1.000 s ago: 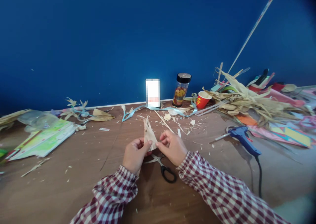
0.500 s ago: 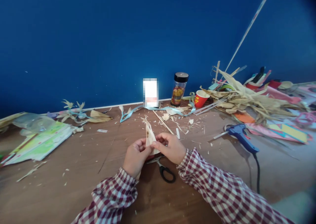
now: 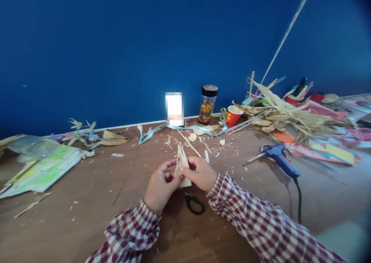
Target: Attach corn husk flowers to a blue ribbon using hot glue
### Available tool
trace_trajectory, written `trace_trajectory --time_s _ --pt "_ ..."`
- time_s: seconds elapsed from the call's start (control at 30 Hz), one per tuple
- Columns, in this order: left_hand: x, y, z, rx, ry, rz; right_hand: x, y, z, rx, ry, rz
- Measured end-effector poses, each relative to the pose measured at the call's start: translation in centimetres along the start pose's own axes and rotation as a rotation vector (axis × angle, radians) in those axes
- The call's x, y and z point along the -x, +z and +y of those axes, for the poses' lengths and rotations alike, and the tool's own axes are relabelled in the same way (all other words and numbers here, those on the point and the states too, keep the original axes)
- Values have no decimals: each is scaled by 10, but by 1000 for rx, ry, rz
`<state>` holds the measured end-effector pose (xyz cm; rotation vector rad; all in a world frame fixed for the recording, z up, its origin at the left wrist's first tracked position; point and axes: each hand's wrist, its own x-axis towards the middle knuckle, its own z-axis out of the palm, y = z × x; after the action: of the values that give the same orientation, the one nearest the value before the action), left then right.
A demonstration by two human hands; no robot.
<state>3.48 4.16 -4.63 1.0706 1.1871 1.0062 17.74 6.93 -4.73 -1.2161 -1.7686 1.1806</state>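
Note:
Both my hands hold one pale, dry corn husk piece (image 3: 182, 163) upright above the brown table (image 3: 87, 201). My left hand (image 3: 160, 185) pinches its left side, fingers curled. My right hand (image 3: 199, 173) pinches its right edge with thumb and fingers pressed together. The husk's pointed tip stands up between the two hands. Black-handled scissors (image 3: 193, 204) lie on the table just under my hands, their blades hidden by the husk and fingers.
A blue glue gun (image 3: 279, 159) with a black cord lies to the right. Behind it is a pile of dry husks (image 3: 285, 116), a red paper cup (image 3: 232, 115) and a black-lidded jar (image 3: 206, 105). Green printed sheets (image 3: 40, 170) lie left. Husk scraps litter the table.
My hands have drawn closer together on the husk, the right thumb now over its front. The husk has turned narrower and more upright. The view has shifted a little.

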Motion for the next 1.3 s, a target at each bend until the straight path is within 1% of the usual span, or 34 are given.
trace_trajectory --time_s 0.17,0.37,0.5,0.67,0.97,1.1,1.2,1.3 --pt "2 2 5 106 -87 3 1 -1 -3 -33 7 27" --pt "3 2 11 230 -175 -8 0 -3 -7 -135 46 21" --pt "4 2 13 232 -191 -9 -1 -5 -7 -148 68 63" --pt "4 3 13 242 -209 -1 -2 -6 -5 -210 23 48" --pt "4 3 9 265 -186 6 0 -4 -9 -143 69 96" --pt "6 5 10 267 -193 16 3 -1 -12 -169 25 86" --pt "6 5 10 297 -191 15 5 4 -12 -153 -5 134" --pt "5 4 8 348 -216 40 6 7 -12 -210 -9 155"
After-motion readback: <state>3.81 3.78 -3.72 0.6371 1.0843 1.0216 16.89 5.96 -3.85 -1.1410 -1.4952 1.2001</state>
